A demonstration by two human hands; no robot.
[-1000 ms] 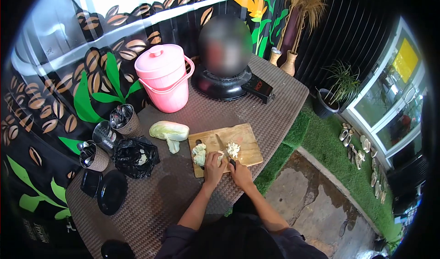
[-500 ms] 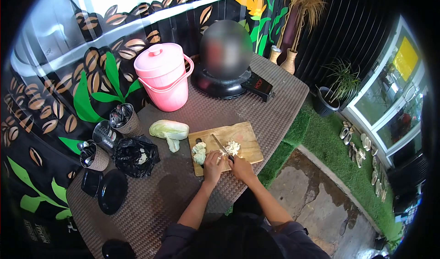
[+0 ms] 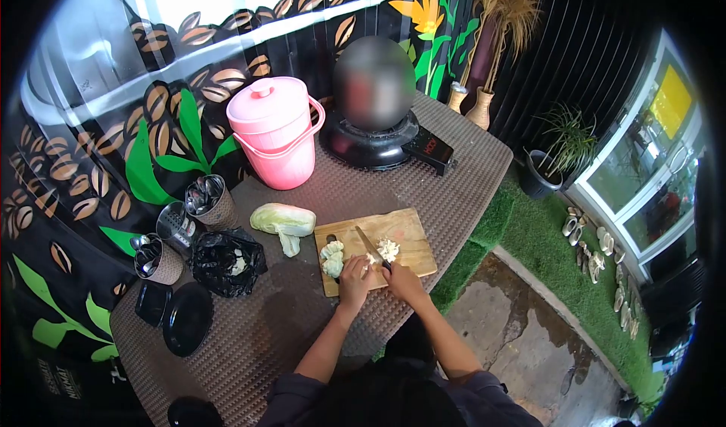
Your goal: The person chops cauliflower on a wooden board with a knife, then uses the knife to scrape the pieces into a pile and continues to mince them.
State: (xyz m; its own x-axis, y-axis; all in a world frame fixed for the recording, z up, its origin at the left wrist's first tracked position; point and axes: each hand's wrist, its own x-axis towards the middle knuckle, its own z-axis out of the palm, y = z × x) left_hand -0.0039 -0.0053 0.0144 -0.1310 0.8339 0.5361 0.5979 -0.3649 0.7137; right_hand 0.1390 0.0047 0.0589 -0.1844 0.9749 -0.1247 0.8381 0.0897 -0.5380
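My right hand (image 3: 406, 284) is wrapped round the handle of a kitchen knife (image 3: 370, 242), its blade slanting up and left over a wooden cutting board (image 3: 412, 226). My left hand (image 3: 354, 283) lies on the board just left of the knife, fingers bent and pressed together at a small pale vegetable piece (image 3: 370, 258), mostly hidden by the fingertips. Finely chopped whitish vegetable (image 3: 389, 250) is heaped right of the blade. Larger pale green vegetable chunks (image 3: 331, 257) sit at the board's left side. A napa cabbage (image 3: 283, 220) rests on the table beyond the board.
Behind the board stand a pink lidded bucket (image 3: 274, 136) and a black portable stove (image 3: 370, 151), its top blurred. To the left are a black plastic bag (image 3: 227, 260), cutlery holders (image 3: 212, 200) and a black oval plate (image 3: 187, 319). The woven table's edge (image 3: 457, 253) runs close on the right.
The whole view has shifted slightly, so things appear a little lower and to the right. Both hands stay at the board, the knife still in my right hand.
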